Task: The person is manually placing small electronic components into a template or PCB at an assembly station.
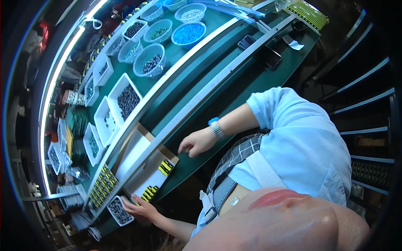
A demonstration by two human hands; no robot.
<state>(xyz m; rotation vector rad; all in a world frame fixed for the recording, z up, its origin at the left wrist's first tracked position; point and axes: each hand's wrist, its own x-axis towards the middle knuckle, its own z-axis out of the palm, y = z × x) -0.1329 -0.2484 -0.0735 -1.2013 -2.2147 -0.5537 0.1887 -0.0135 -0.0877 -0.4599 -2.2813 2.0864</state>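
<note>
My right hand (199, 142), with a banded watch (216, 127) at its wrist, hovers over the green table near a shallow cardboard tray (135, 152). Its fingers are curled in, and what they may hold is hidden. My left hand (144, 208) has its fingers stretched out at the tray's near left corner, beside a white bin (120, 211) of small dark parts. Inside the tray lie one small group of yellow-and-black pieces (166, 167) and a stepped row of the same yellow-and-black pieces (148, 193). A metal rail (184, 115) crosses above the tray.
A yellow-and-black panel (104, 187) lies left of the tray. White bins (125, 100) and round tubs (188, 34) of small parts line the table. Phones (270, 57) lie at the far right. A bright tube light (58, 92) runs along the left, and shelves (364, 113) stand at right.
</note>
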